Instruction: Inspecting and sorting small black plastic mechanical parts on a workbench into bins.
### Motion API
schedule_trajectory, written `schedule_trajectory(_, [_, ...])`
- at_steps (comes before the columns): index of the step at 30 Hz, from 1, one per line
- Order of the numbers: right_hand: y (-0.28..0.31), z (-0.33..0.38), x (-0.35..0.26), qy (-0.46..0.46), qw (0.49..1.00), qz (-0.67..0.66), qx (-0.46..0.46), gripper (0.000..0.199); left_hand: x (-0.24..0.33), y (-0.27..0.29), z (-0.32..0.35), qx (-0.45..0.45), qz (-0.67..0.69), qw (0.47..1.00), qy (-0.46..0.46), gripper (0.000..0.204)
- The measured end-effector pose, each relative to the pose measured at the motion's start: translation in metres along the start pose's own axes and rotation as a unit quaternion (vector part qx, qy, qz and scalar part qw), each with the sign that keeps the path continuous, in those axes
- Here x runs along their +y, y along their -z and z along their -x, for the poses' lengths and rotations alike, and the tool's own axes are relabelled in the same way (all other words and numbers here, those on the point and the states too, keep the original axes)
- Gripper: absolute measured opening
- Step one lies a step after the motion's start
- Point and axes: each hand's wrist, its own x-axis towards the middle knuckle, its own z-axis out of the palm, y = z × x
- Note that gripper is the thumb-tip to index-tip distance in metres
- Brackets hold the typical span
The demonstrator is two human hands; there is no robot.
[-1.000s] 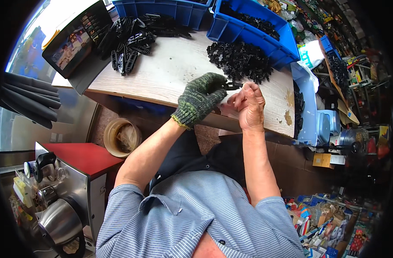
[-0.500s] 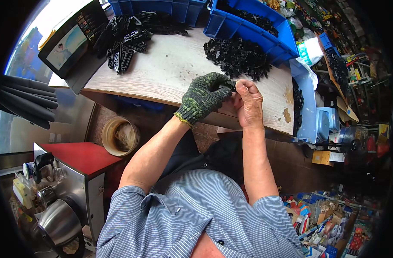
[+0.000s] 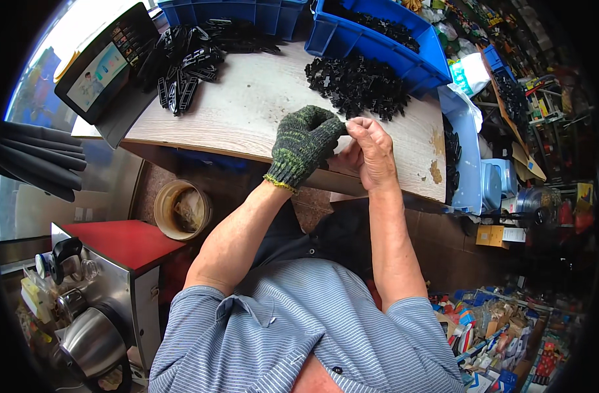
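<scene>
Over the table's front edge my two hands meet. My left hand, in a dark green knitted glove, is closed, its fingertips curled toward the right hand. Bare, my right hand pinches thumb and forefinger together right at the glove's tip. A small black plastic part sits in the gloved fingers, almost wholly hidden now; what the right fingertips grip cannot be made out. Just beyond the hands lies a heap of small black plastic parts. Longer black parts are piled at the table's far left.
Two blue bins, the right bin holding black parts, stand at the back of the pale table. A propped tablet is at left. Below stand a bucket and a red-topped cabinet. A light-blue tub adjoins the right edge.
The black part that showed between my hands is now covered by the fingers. My right thumb and forefinger have closed in toward the glove, and the gloved hand has turned slightly.
</scene>
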Motion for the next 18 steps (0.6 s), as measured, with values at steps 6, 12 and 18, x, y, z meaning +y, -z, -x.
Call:
schedule_trajectory(6, [0.001, 0.002, 0.004, 0.011, 0.999, 0.040, -0.027, 0.030, -0.002, 0.002, 0.004, 0.007, 0.038, 0.999, 0.009, 0.021])
schedule_trajectory(12, [-0.001, 0.006, 0.007, 0.035, 0.999, 0.028, -0.025, 0.027, -0.007, 0.006, 0.005, -0.027, 0.045, 0.999, -0.017, 0.019])
schedule_trajectory(18, [0.015, 0.003, 0.000, 0.031, 0.999, 0.014, -0.001, 0.030, -0.005, 0.008, 0.007, -0.014, 0.061, 0.998, 0.002, 0.030])
